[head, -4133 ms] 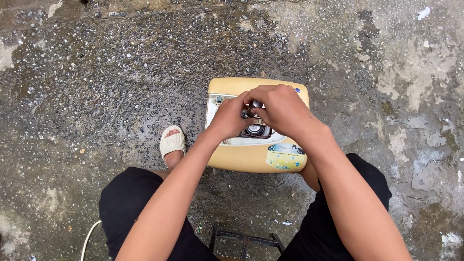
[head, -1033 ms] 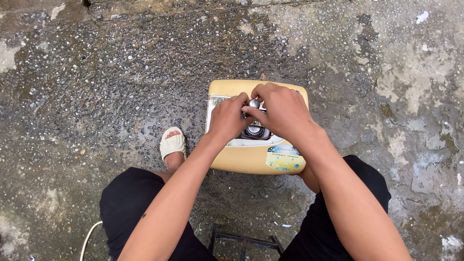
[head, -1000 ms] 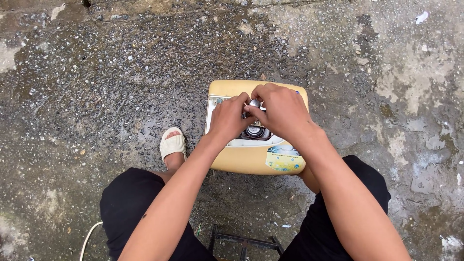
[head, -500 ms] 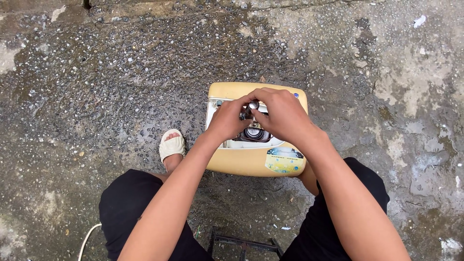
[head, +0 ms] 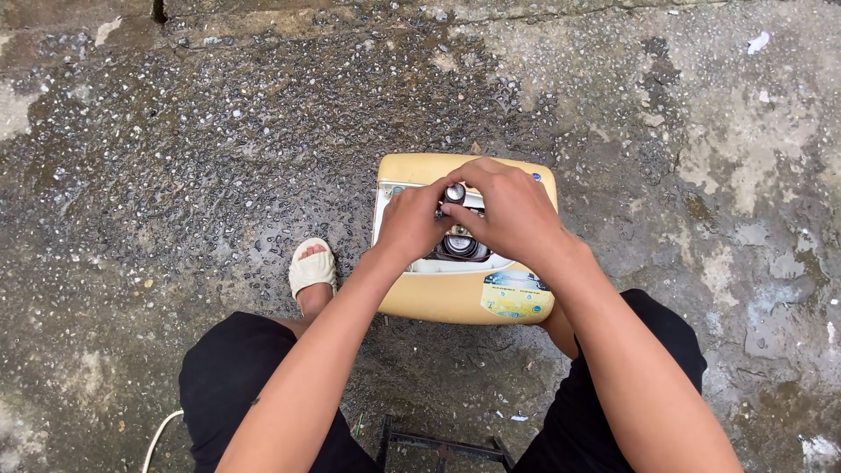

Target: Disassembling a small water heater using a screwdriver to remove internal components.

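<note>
A cream-yellow boxy appliance (head: 442, 300) lies on the wet concrete between my knees, its top panel open onto a white recess with dark metal parts (head: 462, 248). My left hand (head: 412, 221) rests on the left of that recess, fingers curled at a small round silver-capped part (head: 455, 192). My right hand (head: 512, 208) covers the right side, fingertips pinching the same part from above. A round sticker (head: 517, 296) sits on the casing's near side.
My left foot in a pale sandal (head: 313, 268) is planted left of the appliance. A black metal stool frame (head: 438, 444) shows beneath me. A white cord (head: 156, 438) lies at the lower left. A raised concrete kerb (head: 350, 13) runs along the far edge.
Both hands have stayed on the open recess, shifting slightly; the fingers have drawn closer around the small silver-capped part near its far edge.
</note>
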